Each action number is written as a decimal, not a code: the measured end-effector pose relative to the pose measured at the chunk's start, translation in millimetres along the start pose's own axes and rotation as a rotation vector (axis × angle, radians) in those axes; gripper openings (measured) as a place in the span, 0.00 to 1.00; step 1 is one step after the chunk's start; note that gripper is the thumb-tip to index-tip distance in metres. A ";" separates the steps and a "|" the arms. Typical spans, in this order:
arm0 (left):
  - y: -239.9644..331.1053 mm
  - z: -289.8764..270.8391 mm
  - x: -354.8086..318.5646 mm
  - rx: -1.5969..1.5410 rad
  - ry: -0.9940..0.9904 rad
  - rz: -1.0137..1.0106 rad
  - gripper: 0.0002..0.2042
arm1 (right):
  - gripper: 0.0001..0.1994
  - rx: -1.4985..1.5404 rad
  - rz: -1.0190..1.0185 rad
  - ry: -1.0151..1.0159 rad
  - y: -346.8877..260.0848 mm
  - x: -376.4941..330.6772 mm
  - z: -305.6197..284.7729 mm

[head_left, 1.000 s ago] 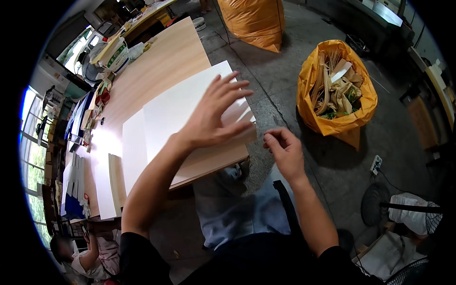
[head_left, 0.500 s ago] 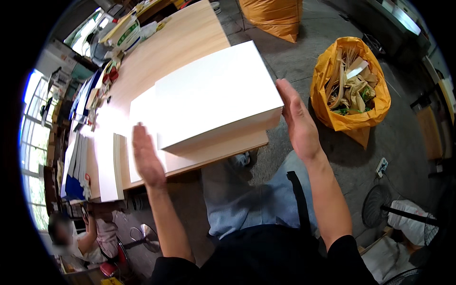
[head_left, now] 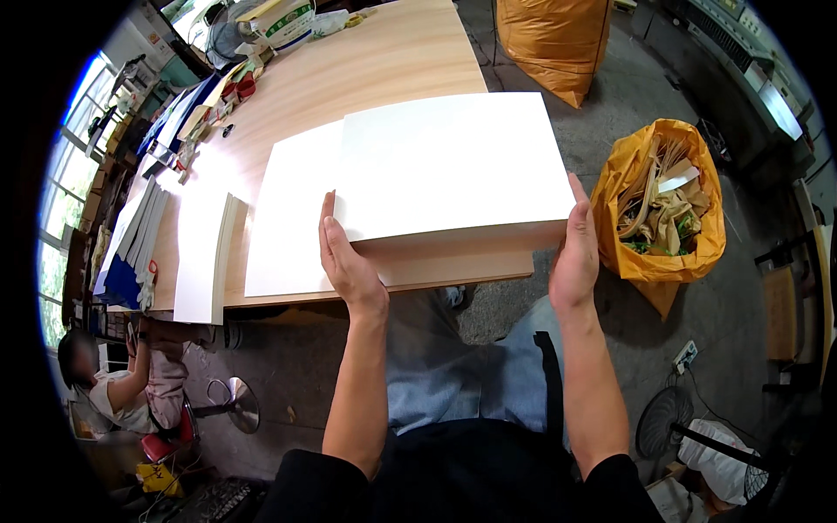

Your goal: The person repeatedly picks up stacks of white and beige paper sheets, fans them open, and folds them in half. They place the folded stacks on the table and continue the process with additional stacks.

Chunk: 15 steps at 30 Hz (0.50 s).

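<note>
A thick stack of white paper lies at the front of the wooden table, its front face turned toward me. My left hand stands upright against the stack's left front corner, fingers stretched out and together. At the right end, my right hand lies flat along the short side, its fingers also straight and partly hidden behind the edge. Neither hand has its fingers wrapped round the paper. Under the stack, a wider white sheet or low pile sticks out to the left.
Left on the table are a narrow white paper stack and a fanned bundle. An orange sack of scraps stands on the floor at right, near a fan. A seated person is at lower left.
My hands have closed in from both sides, the left one coming right to the stack's corner. The stack now sits squarer to me, and the whole view has shifted.
</note>
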<state>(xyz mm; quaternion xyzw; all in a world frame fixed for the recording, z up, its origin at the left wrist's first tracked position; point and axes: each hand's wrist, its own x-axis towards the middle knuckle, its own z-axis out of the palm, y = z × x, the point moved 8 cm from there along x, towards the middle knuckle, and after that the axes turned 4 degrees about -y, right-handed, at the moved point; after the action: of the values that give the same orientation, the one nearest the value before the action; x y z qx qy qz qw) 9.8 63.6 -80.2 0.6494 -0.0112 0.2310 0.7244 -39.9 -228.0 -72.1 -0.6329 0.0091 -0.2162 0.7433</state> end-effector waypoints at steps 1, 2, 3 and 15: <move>-2.0 -0.6 0.0 0.018 0.000 0.017 0.27 | 0.33 -0.018 -0.024 -0.008 5.4 3.1 -3.4; -2.6 -1.5 -0.3 0.035 -0.001 0.034 0.28 | 0.31 -0.015 -0.017 0.012 11.5 3.8 -5.8; -3.8 -1.2 -0.6 0.013 -0.031 0.028 0.29 | 0.30 -0.011 -0.011 0.032 15.1 3.9 -6.4; -18.0 -12.0 -5.6 0.031 -0.272 0.052 0.40 | 0.23 0.011 -0.034 0.124 16.1 2.3 -13.2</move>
<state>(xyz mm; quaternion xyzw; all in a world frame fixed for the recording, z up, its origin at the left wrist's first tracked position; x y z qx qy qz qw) 7.7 72.2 -100.6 0.6852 -0.1229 0.1597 0.7000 -36.6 -239.5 -89.4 -0.6143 0.0433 -0.2676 0.7410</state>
